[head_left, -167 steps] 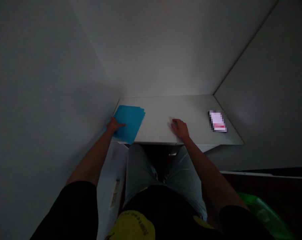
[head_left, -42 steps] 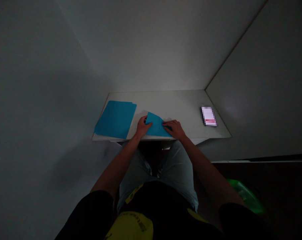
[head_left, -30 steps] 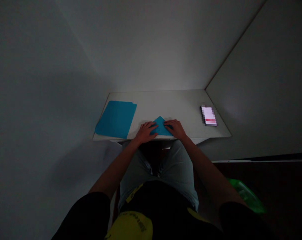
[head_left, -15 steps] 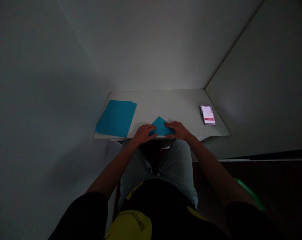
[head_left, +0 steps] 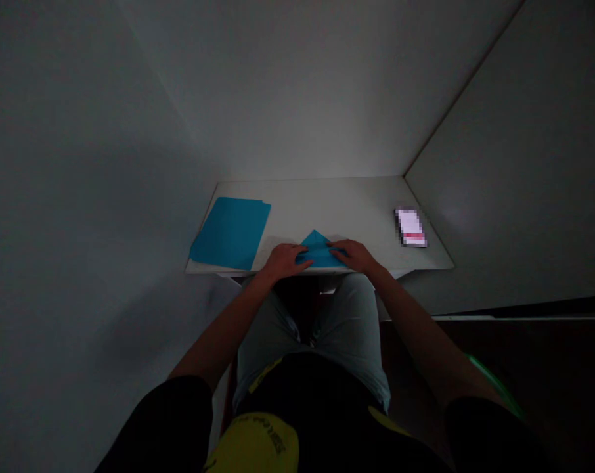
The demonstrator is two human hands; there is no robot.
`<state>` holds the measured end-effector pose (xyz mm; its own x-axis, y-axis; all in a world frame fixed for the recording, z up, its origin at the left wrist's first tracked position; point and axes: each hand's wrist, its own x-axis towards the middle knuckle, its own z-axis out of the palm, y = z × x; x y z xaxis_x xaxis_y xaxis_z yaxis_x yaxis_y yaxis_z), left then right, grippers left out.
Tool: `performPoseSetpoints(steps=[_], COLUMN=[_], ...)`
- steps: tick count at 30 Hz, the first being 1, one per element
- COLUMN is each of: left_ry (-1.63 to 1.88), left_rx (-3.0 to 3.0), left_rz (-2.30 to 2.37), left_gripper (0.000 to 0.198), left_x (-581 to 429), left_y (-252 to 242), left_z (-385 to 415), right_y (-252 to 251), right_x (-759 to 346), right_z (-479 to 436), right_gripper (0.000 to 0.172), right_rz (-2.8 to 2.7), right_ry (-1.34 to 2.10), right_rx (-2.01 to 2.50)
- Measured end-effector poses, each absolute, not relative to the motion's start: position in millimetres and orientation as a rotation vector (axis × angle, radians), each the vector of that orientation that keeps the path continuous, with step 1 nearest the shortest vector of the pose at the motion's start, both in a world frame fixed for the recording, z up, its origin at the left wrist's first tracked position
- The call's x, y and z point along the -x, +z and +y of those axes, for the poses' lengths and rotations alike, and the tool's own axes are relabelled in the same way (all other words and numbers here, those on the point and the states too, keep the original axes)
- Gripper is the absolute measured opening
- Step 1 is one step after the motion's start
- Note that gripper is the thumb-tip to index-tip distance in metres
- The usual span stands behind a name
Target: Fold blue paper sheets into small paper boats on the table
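— Paper triangle, where?

— Table, at the near edge, roughly midway along it, right between the two hands. Blue, flat, lying on the surface.

— Long axis?

— Left to right, parallel to the near edge. Longest side toward the body, apex pointing far.

— Left hand?

— Just left of the triangle, palm down, open, not closed around anything. Left fingers touching and partly covering the left corner.

— Right hand?

— Just right of the triangle, likewise open and flat. Right fingers on the right corner. No visible pinch, and pressure impossible to read in this dim light.

— Nearer hand?

— No clear difference. Both in contact, about level, with the apex free of either hand and the triangle's middle uncovered.

— Around them?

— Blue stack of paper flat on the left part of the table, near the left hand but not touching it. Phone toward the far right, screen lit, pixelated and unreadable. Below the near edge, pale shorts. Along the upper arms, black sleeves. Low on the right, a green rim, too dark to name.
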<state>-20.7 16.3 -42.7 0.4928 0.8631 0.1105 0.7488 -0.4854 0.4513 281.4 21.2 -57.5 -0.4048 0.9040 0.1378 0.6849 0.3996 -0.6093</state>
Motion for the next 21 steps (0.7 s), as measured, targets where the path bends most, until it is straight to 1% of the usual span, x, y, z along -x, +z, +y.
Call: performPoseSetpoints(steps=[4,8,10,13,17,21], left_ry=[0.42,0.467,0.474,0.448,0.431,0.342], left_rx=[-2.355,-2.348,-2.365,-2.35,-2.22,-2.179], left_rz=[1.419,1.427,1.461,1.594,1.774,1.819], left_gripper=[0.036,0.041,0.039,0.039,0.053,0.05], left_x=[17.8,12.3,9.8,8.0,7.2,3.4], left_y=[-40.4,-39.9,-40.2,-41.2,-40.6,-32.5], left_z=[25.7,30.7,31.3,31.4,29.0,24.5], right_y=[-62.9,-68.5,-71.9,-79.1,-90.9,-95.9], right_x=[-276.1,-272.9,-272.7,-272.8,-272.1,-273.0], right_z=[23.8,26.0,27.0,27.6,24.9,20.5], right_gripper=[0.033,0.028,0.028,0.032,0.045,0.052], right_rz=[-2.15,-2.139,-2.146,-2.111,-1.954,-1.984], right_ry=[0.601,0.567,0.549,0.496,0.386,0.334], right_rx=[1.424,1.413,1.38,1.386,1.528,1.542])
